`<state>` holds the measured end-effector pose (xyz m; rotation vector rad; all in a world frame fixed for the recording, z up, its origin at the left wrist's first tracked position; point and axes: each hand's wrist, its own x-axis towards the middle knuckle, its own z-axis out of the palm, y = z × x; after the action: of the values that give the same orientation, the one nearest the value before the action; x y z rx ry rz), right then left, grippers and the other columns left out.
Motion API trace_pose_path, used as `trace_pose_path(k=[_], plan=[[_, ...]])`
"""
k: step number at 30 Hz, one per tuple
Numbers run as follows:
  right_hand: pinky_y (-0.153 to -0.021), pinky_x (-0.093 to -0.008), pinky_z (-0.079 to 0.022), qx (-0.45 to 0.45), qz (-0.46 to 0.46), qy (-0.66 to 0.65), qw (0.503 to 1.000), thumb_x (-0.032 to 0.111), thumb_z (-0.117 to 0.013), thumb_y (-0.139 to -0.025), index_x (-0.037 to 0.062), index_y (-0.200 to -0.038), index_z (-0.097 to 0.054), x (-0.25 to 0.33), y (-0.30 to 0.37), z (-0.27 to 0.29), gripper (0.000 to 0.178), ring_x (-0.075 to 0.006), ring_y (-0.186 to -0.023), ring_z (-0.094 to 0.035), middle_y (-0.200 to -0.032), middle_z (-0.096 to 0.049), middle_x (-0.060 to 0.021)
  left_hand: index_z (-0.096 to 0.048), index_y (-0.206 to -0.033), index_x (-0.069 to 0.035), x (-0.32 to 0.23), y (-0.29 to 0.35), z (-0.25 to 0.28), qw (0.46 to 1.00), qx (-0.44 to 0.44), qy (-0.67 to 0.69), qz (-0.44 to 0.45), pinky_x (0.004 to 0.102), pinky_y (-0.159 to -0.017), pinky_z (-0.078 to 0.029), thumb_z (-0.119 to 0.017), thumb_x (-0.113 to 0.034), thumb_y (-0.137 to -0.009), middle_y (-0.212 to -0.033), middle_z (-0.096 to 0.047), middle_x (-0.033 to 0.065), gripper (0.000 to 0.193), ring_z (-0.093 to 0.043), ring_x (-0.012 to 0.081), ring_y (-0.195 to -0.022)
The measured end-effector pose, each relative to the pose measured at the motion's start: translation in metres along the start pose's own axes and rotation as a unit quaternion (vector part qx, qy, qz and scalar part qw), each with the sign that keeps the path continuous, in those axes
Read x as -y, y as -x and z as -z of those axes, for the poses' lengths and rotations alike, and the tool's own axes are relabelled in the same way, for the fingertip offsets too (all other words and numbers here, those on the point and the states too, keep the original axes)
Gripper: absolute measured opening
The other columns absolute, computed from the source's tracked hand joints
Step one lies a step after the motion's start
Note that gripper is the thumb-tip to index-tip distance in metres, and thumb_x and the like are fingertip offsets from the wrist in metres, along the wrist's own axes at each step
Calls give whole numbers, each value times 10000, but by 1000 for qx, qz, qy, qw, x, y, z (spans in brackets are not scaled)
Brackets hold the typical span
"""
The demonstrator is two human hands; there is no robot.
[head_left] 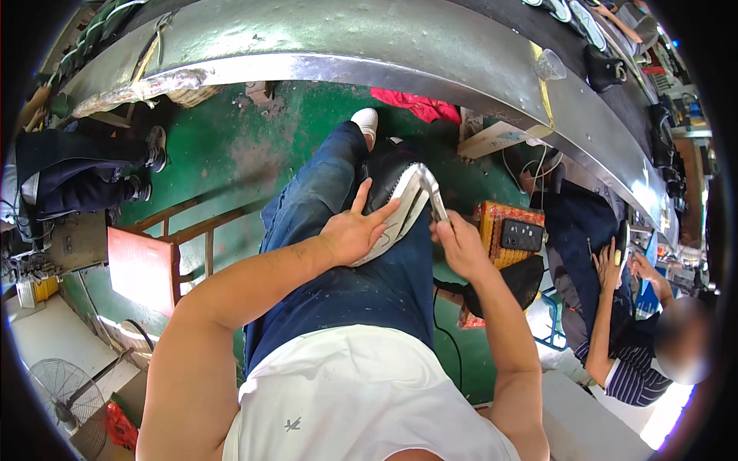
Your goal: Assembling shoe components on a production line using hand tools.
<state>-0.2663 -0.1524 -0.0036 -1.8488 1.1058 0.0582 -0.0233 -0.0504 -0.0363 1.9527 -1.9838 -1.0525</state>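
Across my lap lies a shoe (396,230) with a black upper and a pale, whitish underside, its toe pointing away from me. My left hand (355,233) presses on it from the left, two fingers stretched over its side and the others bent against it. In my right hand (461,244) is a silver metal hand tool (437,201), gripped by its lower end. The tool's upper end touches the pale rim at the shoe's toe; its exact kind is hard to make out.
A long metal-edged bench (307,73) curves across the front. To my right, a black phone (521,235) lies on a patterned orange-red seat, and a person (607,307) works there. At left stand a wooden stool (142,269), a fan (68,396) and another person's legs (84,169).
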Motion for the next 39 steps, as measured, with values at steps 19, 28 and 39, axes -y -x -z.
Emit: trace_pose_path(k=[19,28,39], plan=[[-779,-532,-514,26,69,161,984,384,-452,-1072,-28,-967,-591,9,0,-43,447,-474,-863,-662,-901,-687,-274,-36,-1621,1,29,19,-28,979,-78,184,35,375,-1227,-271,-676,-312,-931,-1647,-129,335,991,-260,414,-1525],[-714,-305,-530,-110,15,-299,948,299,-508,-1071,-43,-1188,-599,-56,44,-84,373,-146,-794,-657,-926,-681,-72,-78,-1633,-73,0,23,64,987,84,110,85,455,-1000,-500,-808,-233,-764,-1220,-642,304,1147,-640,442,-1132],[-824,-300,-520,-165,0,-289,943,186,-574,-1031,-34,-1278,-556,-59,59,-94,331,-136,-884,-639,-1056,-664,-64,-572,-1251,-8,-53,-3,170,944,-124,256,-167,360,-841,-544,-886,-250,-750,-1048,-722,176,639,-709,260,-945]])
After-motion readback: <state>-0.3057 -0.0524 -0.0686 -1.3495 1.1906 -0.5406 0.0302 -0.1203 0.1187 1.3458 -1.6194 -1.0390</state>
